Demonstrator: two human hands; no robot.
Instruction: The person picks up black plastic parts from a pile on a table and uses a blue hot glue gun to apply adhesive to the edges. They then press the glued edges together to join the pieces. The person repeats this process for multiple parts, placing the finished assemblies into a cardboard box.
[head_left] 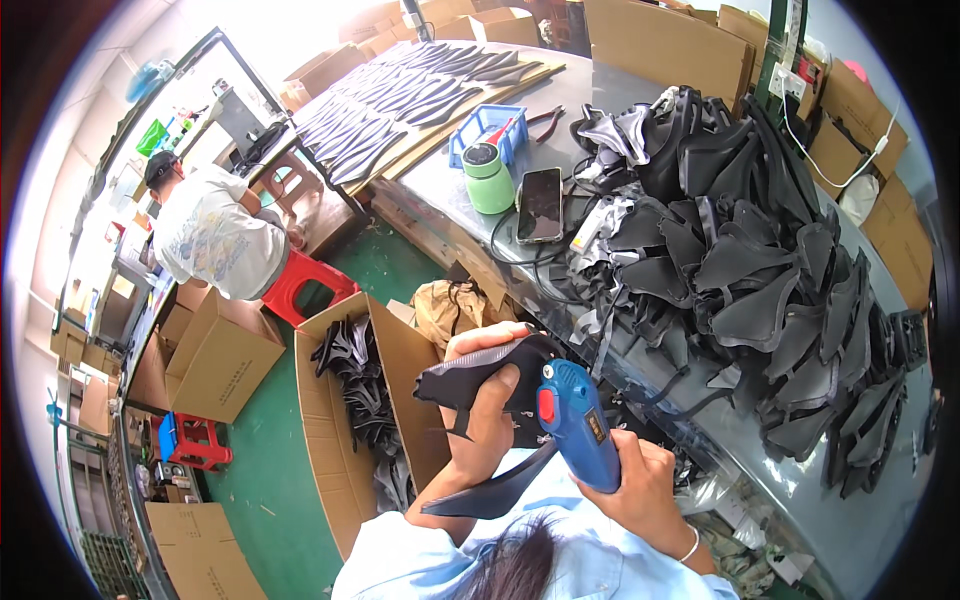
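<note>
My left hand (490,415) is closed around a black curved moulded part (480,370), with the thumb on its near side. In my right hand (645,482) is a blue handheld power tool (580,425) with a red button. The tool's head meets the right end of the black part; its working tip is hidden. A second black, blade-shaped piece (497,495) hangs below, between my hands; what holds it cannot be made out. A large heap of similar black parts (740,255) lies on the metal table (790,490) to the right.
An open cardboard box (325,440) with black parts stands at left. Behind the heap's left side are a phone (541,205), green jar (488,180), blue basket (515,135) and pliers (548,122). Grey parts (400,95) lie in rows. A person (215,225) sits farther left.
</note>
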